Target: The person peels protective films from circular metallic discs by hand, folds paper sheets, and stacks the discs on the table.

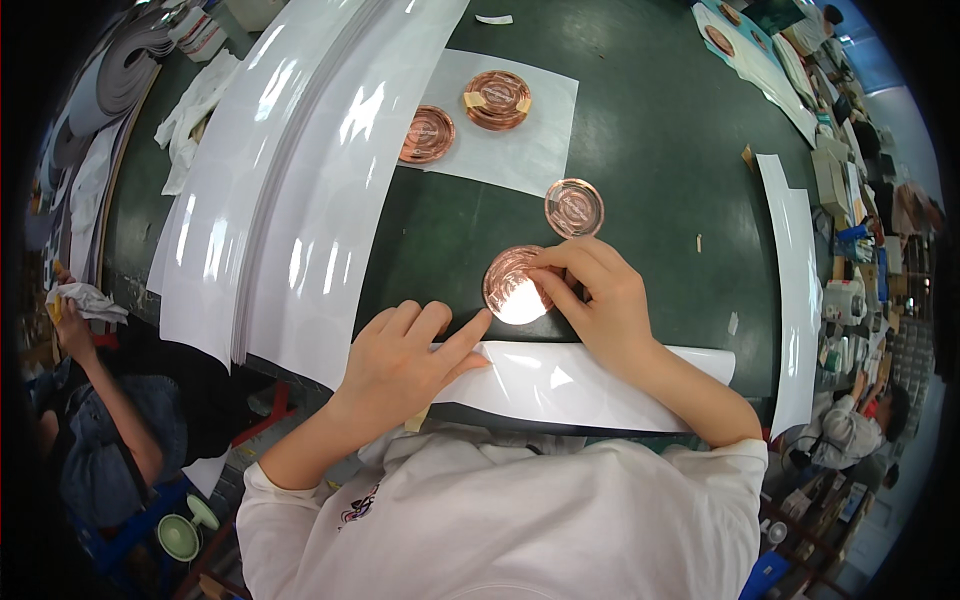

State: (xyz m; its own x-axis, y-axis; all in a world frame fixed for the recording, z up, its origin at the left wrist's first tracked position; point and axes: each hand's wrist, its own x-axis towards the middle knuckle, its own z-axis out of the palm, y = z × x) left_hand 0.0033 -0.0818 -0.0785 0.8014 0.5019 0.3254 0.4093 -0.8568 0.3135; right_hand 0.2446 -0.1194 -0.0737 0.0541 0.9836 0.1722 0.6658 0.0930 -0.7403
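Observation:
A round, shiny copper-coloured disc [510,285] lies on the green tabletop in front of me, a bright glare on its lower part. My right hand [608,300] pinches thumb and forefinger together at the disc's upper right edge; whether a thin film is also between them I cannot make out. Just left of the disc, my left hand [405,352] has its forefinger stretched toward the rim and its thumb apart, holding nothing. Beyond my right hand sits a clear-rimmed disc [574,208] with a copper-coloured centre.
Stacks of copper-coloured discs [497,100] rest on a white sheet [545,115] farther back. Large glossy white sheets [330,180] cover the left side. A curled white strip [570,385] runs along the near edge, another strip [795,300] at the right. A co-worker's arm [120,420] shows far left.

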